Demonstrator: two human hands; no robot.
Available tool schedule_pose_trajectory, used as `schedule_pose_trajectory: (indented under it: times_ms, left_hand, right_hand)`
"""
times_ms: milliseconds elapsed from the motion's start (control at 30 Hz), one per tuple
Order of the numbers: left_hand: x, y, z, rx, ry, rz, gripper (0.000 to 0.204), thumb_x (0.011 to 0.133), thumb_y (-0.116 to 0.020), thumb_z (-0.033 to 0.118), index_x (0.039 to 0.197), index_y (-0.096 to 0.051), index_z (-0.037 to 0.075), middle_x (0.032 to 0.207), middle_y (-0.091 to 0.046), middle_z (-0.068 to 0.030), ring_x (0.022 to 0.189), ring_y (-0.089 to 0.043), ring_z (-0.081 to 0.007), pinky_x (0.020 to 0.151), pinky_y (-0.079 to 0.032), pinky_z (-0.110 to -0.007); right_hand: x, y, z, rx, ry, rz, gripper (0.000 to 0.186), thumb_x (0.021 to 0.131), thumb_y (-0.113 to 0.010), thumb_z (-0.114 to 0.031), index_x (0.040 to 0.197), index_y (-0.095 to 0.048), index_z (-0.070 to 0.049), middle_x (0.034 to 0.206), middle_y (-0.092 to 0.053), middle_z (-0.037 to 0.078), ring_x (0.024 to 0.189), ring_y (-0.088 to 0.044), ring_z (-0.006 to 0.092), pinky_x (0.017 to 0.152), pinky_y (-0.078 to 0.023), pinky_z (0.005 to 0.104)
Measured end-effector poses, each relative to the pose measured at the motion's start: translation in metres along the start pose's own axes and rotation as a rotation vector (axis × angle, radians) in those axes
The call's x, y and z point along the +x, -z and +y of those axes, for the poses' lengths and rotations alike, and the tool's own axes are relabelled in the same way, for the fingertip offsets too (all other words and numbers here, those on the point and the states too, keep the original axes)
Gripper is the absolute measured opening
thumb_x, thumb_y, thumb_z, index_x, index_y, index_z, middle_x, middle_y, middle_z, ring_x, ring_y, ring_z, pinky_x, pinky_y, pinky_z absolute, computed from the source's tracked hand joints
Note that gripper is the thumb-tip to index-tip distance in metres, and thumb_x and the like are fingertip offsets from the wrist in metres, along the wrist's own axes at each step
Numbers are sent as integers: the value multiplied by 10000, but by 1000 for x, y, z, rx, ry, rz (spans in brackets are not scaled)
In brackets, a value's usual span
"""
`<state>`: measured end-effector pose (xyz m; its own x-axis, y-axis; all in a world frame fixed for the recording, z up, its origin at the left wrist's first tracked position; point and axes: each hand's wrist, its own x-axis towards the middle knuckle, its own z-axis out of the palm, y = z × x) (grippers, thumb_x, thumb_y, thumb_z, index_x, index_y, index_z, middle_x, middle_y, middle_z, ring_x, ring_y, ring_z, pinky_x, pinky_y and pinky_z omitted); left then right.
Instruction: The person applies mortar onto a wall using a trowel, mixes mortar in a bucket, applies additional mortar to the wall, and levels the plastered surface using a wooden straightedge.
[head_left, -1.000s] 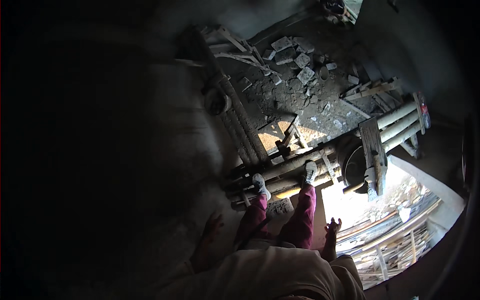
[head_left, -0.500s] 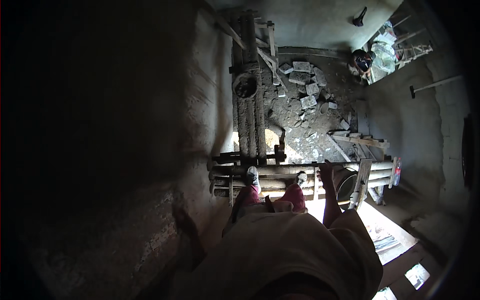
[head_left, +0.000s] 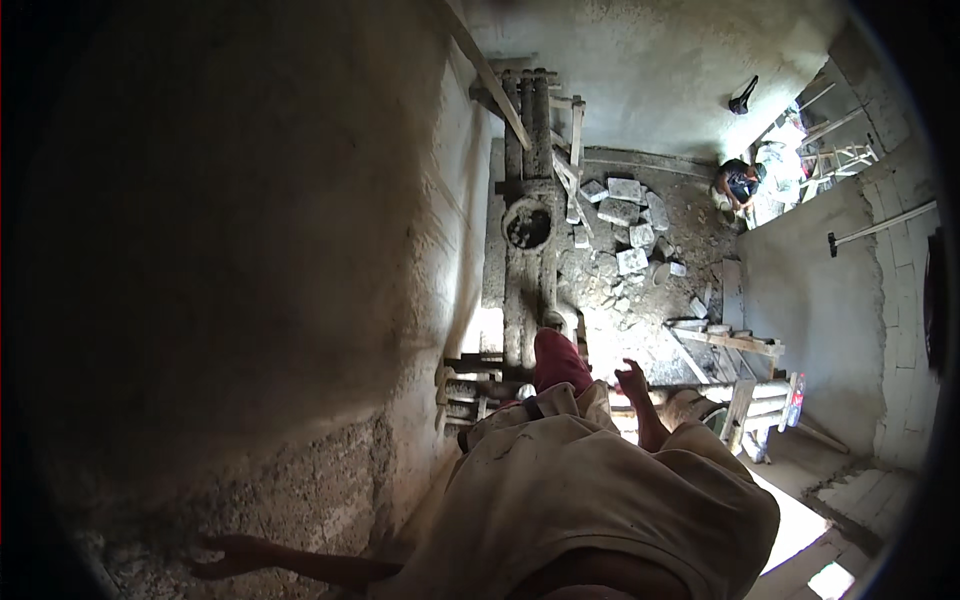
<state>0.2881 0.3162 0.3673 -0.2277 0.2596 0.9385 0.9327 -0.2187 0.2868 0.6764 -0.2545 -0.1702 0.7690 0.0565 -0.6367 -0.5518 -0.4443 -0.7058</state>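
Observation:
My left hand (head_left: 225,555) reaches out at the lower left beside the rough plastered wall (head_left: 250,300), fingers apart and holding nothing; whether it touches the wall I cannot tell. My right hand (head_left: 630,378) is held over the bamboo scaffold (head_left: 765,400), fingers apart and holding nothing. My red-trousered leg (head_left: 558,360) is forward near a long plank walkway of poles (head_left: 525,290). A round bucket (head_left: 527,225) with dark contents stands on that walkway. A large round container at the right part of the scaffold is partly hidden behind boards.
Broken blocks (head_left: 625,210) and rubble lie on the floor below, between timber trestles (head_left: 730,340). A co-worker (head_left: 738,185) crouches by a bright opening at the back right. A long-handled tool (head_left: 870,228) rests against the right wall. Another bright opening is at the lower right.
The view has swung, bringing the walls and walkway upright. My leg has moved forward onto the walkway's near end. My left hand has spread out leftward toward the wall; my right hand has shifted left.

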Motion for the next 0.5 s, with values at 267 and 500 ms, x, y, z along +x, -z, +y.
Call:
schedule_pose_trajectory:
  times_ms: [267, 500]
  left_hand:
    - [17, -110, 2, -40, 165, -43, 556, 1014, -442, 437, 1431, -419, 70, 1470, -378, -208, 1327, -390, -379, 1063, -347, -496]
    - [5, -103, 12, 163, 31, 126, 530, 1032, -425, 390, 1483, -337, 124, 1491, -369, -150, 1322, -420, -341, 1004, -419, -481]
  right_hand:
    - [130, -50, -73, -58, -183, -42, 538, 832, -688, -135, 1316, -454, -115, 743, -627, 91, 544, -611, 182, 453, -536, 374]
    - [365, -116, -345, -399, 568, -129, 489, 842, -692, -274, 1270, -525, -107, 905, -695, 144, 834, -687, 273, 699, -529, 414]
